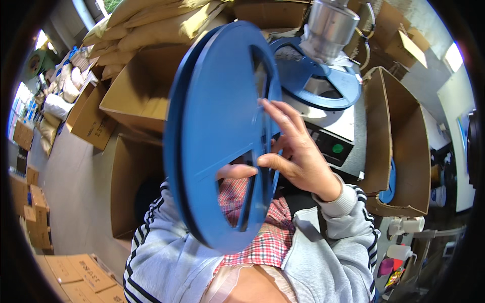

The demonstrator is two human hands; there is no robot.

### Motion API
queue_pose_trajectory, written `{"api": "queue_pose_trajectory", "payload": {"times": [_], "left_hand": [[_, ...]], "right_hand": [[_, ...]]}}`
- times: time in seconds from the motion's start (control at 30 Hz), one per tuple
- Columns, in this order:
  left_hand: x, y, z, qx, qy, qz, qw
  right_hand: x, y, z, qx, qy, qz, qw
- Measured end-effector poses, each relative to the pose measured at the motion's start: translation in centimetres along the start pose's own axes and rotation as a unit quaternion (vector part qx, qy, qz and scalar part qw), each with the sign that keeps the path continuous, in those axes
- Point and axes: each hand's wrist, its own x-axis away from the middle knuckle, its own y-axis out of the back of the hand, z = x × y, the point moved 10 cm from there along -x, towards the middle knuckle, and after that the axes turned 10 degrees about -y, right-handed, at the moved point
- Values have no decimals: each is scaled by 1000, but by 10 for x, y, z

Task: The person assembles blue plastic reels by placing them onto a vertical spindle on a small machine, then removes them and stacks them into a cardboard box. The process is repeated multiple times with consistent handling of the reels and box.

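Observation:
A large blue plastic reel point(222, 126) with two round flanges stands on edge before my chest, tilted toward the right. My left hand point(237, 171) grips it; only its fingers show through the lower cut-out, while the rest is hidden behind the flanges. On the reel's right side, near the hub, my right hand point(303, 156) touches the face with thumb and fingers spread apart. A second blue reel point(348, 86) lies flat on a machine point(331, 123) beyond my right hand. Above that reel hangs a shiny metal cylinder point(331, 28).
Open cardboard boxes stand at the left point(134, 83) and right point(404, 136); a blue reel part point(389, 184) shows inside the right one. Stacked tan sacks point(156, 30) rise behind. Flat cartons point(81, 275) lie at the lower left. Small tools and cups point(404, 226) sit at the right.

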Motion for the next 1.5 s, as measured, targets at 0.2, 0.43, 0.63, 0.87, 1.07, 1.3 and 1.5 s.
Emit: {"api": "queue_pose_trajectory", "payload": {"times": [0.2,0.43,0.63,0.87,1.07,1.3,1.5], "left_hand": [[12,53,-26,76,-69,-112,988],[27,109,-46,126,-128,-190,965],[45,134,-48,24,-129,-200,971],[40,138,-51,38,-126,-201,971],[20,106,-61,72,-162,-201,963],[22,107,-36,121,-145,-139,972],[-1,96,-4,103,-129,-103,981]], "right_hand": [[-41,85,-34,127,50,-228,964],[-106,226,-163,472,-36,-255,843],[-143,229,-165,297,-49,-129,945],[-134,240,-183,228,-66,-176,955],[-86,237,-158,273,-11,-170,947],[128,178,-56,340,57,-235,909],[410,206,-77,268,-83,-691,666]]}}
